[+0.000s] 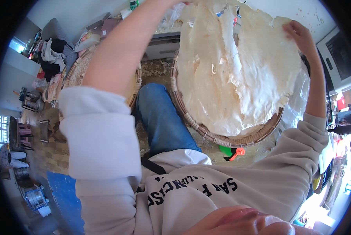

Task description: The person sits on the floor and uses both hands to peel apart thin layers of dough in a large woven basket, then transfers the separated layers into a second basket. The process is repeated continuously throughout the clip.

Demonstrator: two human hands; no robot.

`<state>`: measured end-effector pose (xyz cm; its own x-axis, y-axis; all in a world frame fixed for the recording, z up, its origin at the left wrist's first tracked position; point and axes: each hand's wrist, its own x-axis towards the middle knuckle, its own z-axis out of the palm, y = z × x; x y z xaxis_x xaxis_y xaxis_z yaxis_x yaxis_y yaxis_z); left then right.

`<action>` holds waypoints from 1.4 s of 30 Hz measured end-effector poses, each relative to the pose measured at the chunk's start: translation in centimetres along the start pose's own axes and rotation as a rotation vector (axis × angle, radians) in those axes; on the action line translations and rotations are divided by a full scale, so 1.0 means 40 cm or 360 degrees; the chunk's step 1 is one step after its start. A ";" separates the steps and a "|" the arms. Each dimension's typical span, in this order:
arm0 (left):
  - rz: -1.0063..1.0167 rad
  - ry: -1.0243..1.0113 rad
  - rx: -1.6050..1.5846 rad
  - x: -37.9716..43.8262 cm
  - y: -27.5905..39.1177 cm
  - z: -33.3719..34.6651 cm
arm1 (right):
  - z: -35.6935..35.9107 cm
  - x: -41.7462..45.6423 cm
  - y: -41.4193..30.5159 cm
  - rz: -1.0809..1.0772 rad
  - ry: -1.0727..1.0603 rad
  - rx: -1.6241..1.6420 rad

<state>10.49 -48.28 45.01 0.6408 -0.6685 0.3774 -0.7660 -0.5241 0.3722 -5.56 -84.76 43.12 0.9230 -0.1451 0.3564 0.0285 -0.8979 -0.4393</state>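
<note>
A large, pale, translucent sheet, like a dried skin [210, 88], with ragged edges and a long split near its middle, hangs spread over a round woven basket [190, 119]. My right hand [299, 33] has its curled fingers at the sheet's upper right edge and pinches it; the fingertips are slightly blurred. My left forearm reaches up across the view to the sheet's upper left, and the left hand lies beyond the top edge of the picture. The sheet hides most of the basket's inside.
Partly behind my left forearm is a second round woven basket [80, 63]. A green and orange object [237, 152] lies on the floor below the near basket. Clear plastic film [296, 102] is at the right. Clothes [52, 55] and a blue panel [63, 196] are at the left.
</note>
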 end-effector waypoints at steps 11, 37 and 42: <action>0.0685 0.0583 -0.0540 0.043 0.083 0.065 | -0.071 -0.079 0.141 -0.0418 0.0947 -0.0842; 0.0058 -0.0690 -0.0052 -0.636 -0.094 0.825 | 0.991 -0.373 0.145 0.0178 -0.0144 0.0006; 0.0055 -0.0155 0.0103 -0.619 -0.120 0.862 | 1.154 -0.236 0.124 -0.0048 0.0022 -0.0381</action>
<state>-3.46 -47.43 4.65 0.6084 -0.7332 0.3037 -0.7912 -0.5308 0.3037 3.58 -68.64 -0.49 0.9177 -0.1211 0.3784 -0.0374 -0.9745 -0.2211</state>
